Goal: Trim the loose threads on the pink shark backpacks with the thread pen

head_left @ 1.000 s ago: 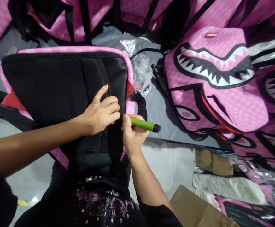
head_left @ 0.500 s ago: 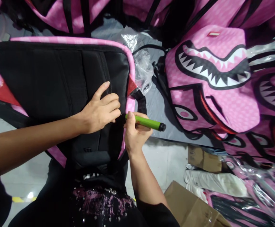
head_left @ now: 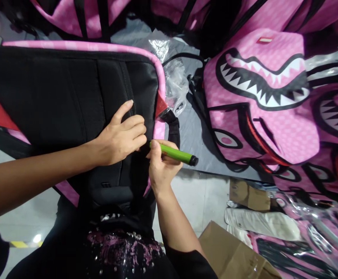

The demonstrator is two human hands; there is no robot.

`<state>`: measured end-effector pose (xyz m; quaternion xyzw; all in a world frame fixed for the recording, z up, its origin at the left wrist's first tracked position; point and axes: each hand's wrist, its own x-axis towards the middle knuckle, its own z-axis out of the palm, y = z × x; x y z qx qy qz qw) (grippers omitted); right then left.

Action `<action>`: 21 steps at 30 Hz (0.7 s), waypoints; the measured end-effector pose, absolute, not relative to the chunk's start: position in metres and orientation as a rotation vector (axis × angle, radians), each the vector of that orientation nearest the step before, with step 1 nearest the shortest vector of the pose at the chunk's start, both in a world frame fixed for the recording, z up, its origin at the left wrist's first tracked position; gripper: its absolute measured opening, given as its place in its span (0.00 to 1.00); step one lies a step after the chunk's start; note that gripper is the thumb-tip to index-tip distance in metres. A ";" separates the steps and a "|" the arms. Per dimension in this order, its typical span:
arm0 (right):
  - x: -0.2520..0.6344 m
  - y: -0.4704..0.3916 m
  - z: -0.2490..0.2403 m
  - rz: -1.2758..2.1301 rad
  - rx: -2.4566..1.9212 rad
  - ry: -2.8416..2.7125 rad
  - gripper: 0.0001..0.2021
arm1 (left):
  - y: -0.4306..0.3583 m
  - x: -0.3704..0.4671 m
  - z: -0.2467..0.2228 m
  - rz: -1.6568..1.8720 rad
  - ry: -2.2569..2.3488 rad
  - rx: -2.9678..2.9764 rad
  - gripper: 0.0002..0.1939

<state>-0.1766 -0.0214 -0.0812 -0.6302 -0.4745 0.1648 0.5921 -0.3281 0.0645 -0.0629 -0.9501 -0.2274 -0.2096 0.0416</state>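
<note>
A backpack with a black padded back panel [head_left: 84, 93] and pink edging lies across the work surface in front of me. My left hand [head_left: 124, 135] rests on the panel with its fingers spread and the thumb pointing up; nothing is held in it. Just right of it, at the bag's right edge, my right hand [head_left: 164, 166] grips a green marker [head_left: 176, 154]. The marker's black end points right, and its other end is by the panel, its tip hidden. A red corner piece [head_left: 161, 104] sits above my right hand, beside a black strap with a buckle.
Pink backpacks with shark-mouth prints [head_left: 262, 93] stand at the right, more along the back. Crumpled clear plastic [head_left: 175, 83] lies behind the bag. A cardboard box [head_left: 235, 255] and plastic-wrapped pink items [head_left: 317, 236] are at the lower right.
My right hand and the green marker have moved slightly left and down, closer to my left hand. The bag's left part has shifted a little left. My left hand has barely moved.
</note>
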 end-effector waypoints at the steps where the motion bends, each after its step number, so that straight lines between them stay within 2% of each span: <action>1: -0.176 -0.022 -0.081 0.382 -1.465 -1.099 0.09 | 0.064 -0.328 -0.063 -0.642 -0.698 -2.907 0.11; 7: -0.173 -0.021 -0.081 0.381 -1.492 -1.102 0.11 | 0.065 -0.328 -0.063 -0.656 -0.655 -2.873 0.11; 21: -0.173 -0.022 -0.080 0.414 -1.458 -1.115 0.08 | 0.060 -0.331 -0.056 -0.664 -0.664 -2.856 0.12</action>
